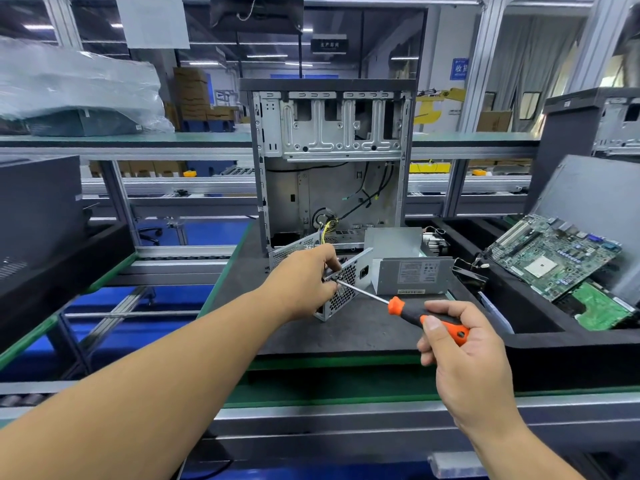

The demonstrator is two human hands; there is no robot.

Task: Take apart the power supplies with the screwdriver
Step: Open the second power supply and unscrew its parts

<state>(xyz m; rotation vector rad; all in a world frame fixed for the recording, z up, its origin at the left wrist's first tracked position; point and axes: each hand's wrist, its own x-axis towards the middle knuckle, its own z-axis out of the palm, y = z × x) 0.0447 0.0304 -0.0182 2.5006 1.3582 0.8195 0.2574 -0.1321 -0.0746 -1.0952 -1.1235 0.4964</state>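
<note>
The label on the second power supply (414, 271) is too small to read. The left hand (304, 282) grips the tilted power supply (341, 289) on the black mat (363, 327) before the open computer case (332, 157). The right hand (460, 344) grasps the screwdriver (408, 311), its tip at the unit's grille beside the left fingers.

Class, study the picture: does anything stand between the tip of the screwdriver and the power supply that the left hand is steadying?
Nothing visible does. The right hand grips the screwdriver, whose bare shaft runs straight to the perforated face of the power supply. The left hand holds the power supply beside the tip, not across its path. The tip's exact contact point is too small to tell.
</note>
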